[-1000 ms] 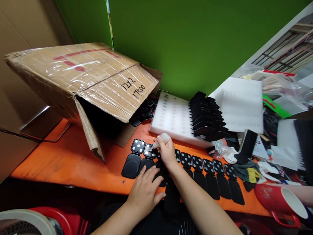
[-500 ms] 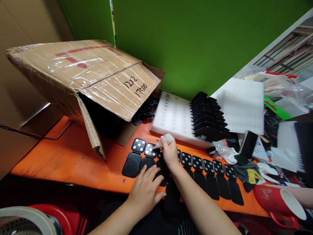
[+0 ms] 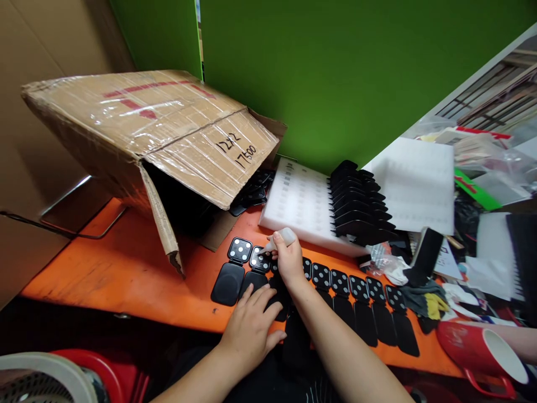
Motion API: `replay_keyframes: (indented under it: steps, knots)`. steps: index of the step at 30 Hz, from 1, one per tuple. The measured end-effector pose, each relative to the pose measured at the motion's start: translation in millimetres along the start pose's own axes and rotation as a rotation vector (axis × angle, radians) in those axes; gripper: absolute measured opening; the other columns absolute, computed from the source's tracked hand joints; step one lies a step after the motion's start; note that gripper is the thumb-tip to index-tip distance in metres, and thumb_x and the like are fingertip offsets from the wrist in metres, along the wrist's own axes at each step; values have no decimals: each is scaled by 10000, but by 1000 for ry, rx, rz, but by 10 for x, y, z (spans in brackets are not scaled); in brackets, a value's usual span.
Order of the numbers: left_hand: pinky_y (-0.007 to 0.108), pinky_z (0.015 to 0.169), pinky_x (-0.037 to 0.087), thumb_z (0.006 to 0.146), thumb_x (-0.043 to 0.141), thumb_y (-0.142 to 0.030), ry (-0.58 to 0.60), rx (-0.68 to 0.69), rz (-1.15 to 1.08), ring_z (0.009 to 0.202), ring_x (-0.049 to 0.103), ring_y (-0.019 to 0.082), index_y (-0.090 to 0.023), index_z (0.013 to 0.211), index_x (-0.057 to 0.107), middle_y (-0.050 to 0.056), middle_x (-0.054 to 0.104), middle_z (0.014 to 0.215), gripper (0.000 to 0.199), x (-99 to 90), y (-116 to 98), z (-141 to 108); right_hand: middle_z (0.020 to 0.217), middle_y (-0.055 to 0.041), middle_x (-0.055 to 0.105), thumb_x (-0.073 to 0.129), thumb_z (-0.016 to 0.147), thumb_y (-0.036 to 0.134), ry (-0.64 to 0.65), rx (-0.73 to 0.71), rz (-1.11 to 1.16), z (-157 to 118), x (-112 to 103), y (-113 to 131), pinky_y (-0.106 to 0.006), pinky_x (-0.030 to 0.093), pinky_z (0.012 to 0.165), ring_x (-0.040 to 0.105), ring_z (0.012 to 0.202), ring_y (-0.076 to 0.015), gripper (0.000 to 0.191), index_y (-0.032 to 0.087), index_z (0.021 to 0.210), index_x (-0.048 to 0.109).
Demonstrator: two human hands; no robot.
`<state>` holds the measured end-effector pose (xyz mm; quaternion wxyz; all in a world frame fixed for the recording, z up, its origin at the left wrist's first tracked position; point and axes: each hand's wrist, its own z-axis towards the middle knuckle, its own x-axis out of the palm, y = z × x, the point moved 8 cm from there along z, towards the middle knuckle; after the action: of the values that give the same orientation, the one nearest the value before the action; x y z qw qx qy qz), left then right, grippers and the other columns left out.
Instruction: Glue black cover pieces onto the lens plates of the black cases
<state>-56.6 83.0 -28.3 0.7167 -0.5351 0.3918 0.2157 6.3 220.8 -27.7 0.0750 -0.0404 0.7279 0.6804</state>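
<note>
My right hand [image 3: 288, 258] is wrapped round a small translucent bottle [image 3: 286, 236], its thin tip pointing down at the dotted upper half of a black hinged case [image 3: 259, 259]. Spread fingers of my left hand [image 3: 250, 322] rest on the lower black flaps beside it. At the left end of the row lies another open case with pale dots [image 3: 240, 249] and a smooth black lower half [image 3: 227, 284]. More dotted cases [image 3: 321, 275] continue to the right, some partly hidden by my right arm.
A wrapped cardboard box [image 3: 188, 134] stands open at the left on the orange table [image 3: 168, 296]. Behind the row, a white foam block [image 3: 297, 196] holds upright black pieces [image 3: 358, 204]. A red mug [image 3: 465, 344], cloths [image 3: 434, 305] and another person's arm [image 3: 520, 338] are at the right.
The bottle tip has shifted slightly over the same dotted case. My left hand stays on the flaps. The whole view has moved a little.
</note>
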Motion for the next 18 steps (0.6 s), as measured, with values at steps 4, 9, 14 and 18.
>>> replay_keyframes:
  steps: [4,9,14,18]
  knots:
    - [530,1053,337,744,690,-435,2,-6,1,1197,498,273,-250,1098,582,75,568,1259,414,-2,-1,4,767,-29,683,560,783,535,67,-24,0,-28,252,-4,-259,440,456,576,534,-154,354,191,863,557]
    - [524,1049,353,727,703,-447,-6,-2,22,1171,515,275,-236,1114,580,84,580,1228,458,-4,-13,-2,718,-4,661,545,816,494,113,-158,-180,-64,436,76,-284,452,571,584,607,-169,282,212,823,550]
    - [521,1036,384,705,716,-471,-23,-11,30,1159,530,278,-247,1117,581,76,581,1238,488,-13,-3,-3,634,9,645,554,821,469,136,-172,-221,-61,418,100,-296,450,596,602,613,-187,252,217,829,541]
    - [529,1029,394,701,710,-498,-16,-2,20,1168,528,278,-267,1134,571,67,573,1267,510,12,12,-4,651,-12,662,535,822,502,109,-130,-130,13,430,54,-295,449,557,606,594,-191,300,203,845,561]
